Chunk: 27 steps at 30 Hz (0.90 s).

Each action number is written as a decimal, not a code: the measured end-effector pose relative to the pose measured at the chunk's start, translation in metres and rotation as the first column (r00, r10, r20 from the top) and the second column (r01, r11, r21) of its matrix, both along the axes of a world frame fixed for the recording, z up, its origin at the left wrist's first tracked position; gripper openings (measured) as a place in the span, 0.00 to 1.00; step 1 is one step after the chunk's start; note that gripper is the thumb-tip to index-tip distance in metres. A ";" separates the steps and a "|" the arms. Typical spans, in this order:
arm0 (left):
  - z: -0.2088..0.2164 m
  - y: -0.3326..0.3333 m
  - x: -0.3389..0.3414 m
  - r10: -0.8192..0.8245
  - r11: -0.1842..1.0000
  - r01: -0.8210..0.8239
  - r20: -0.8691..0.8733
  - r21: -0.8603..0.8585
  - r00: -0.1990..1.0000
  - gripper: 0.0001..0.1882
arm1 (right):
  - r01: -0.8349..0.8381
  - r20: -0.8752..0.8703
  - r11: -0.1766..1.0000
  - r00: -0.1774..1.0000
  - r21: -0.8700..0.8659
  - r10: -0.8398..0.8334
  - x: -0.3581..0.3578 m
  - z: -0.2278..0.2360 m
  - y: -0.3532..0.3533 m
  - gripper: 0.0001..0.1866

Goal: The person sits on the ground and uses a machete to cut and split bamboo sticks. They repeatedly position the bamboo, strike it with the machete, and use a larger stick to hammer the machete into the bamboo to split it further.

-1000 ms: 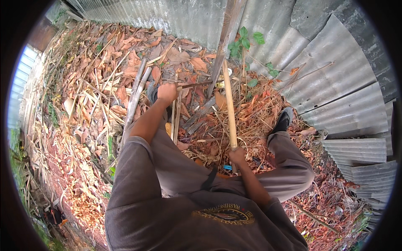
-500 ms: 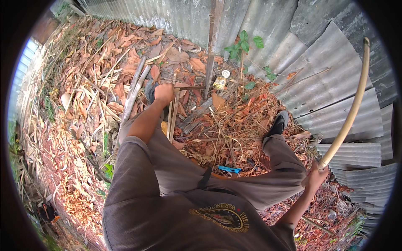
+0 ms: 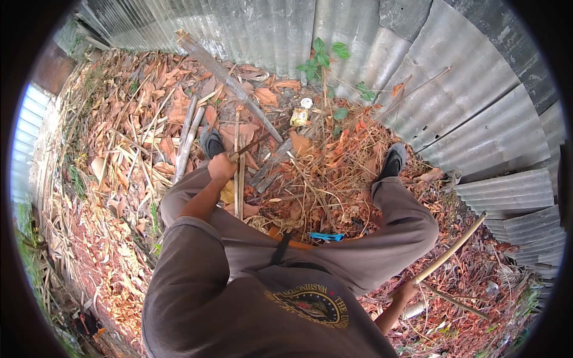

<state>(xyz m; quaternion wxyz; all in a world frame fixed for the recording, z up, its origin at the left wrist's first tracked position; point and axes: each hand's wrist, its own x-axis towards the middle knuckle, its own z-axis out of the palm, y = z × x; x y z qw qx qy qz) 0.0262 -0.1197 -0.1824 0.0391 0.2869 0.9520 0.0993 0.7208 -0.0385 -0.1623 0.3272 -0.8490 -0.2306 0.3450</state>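
Note:
My left hand (image 3: pixel 222 167) is closed around the handle end of a knife with a dark, narrow blade (image 3: pixel 253 145). The blade points up and to the right, above the leaf litter near my left foot (image 3: pixel 212 142). At the lower right my right hand (image 3: pixel 407 291) grips one end of a pale wooden pole (image 3: pixel 452 247), which slants up to the right. A thin stick (image 3: pixel 456 300) shows beside that hand; whether it is held too I cannot tell. A grey wooden plank (image 3: pixel 230 83) leans at a slant ahead of my left hand.
A corrugated metal fence (image 3: pixel 250 36) curves along the far and right sides. Dry leaves and twigs cover the ground. Two grey sticks (image 3: pixel 189 134) lie left of my left foot. A green-leaved plant (image 3: pixel 322 59) grows by the fence; a blue plastic piece (image 3: pixel 327 237) lies between my legs.
The plank has tipped from upright to a leftward slant. My right hand has moved down and left, bringing the pole lower. My left hand has shifted slightly down, its blade now angled upward.

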 end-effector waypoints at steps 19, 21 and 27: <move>-0.025 0.058 0.217 0.185 0.756 -0.581 0.751 0.303 0.633 0.14 | -0.467 0.537 0.765 0.822 0.444 0.190 -0.050 0.070 0.044 0.11; -0.016 0.059 0.221 0.207 0.768 -0.576 0.743 0.279 0.636 0.15 | -0.447 0.379 0.667 0.889 0.596 0.256 -0.080 0.119 0.051 0.08; -0.036 0.032 0.229 0.187 0.711 -0.634 0.788 0.304 0.587 0.21 | -0.736 0.343 0.318 0.593 0.597 0.728 -0.238 0.147 0.038 0.15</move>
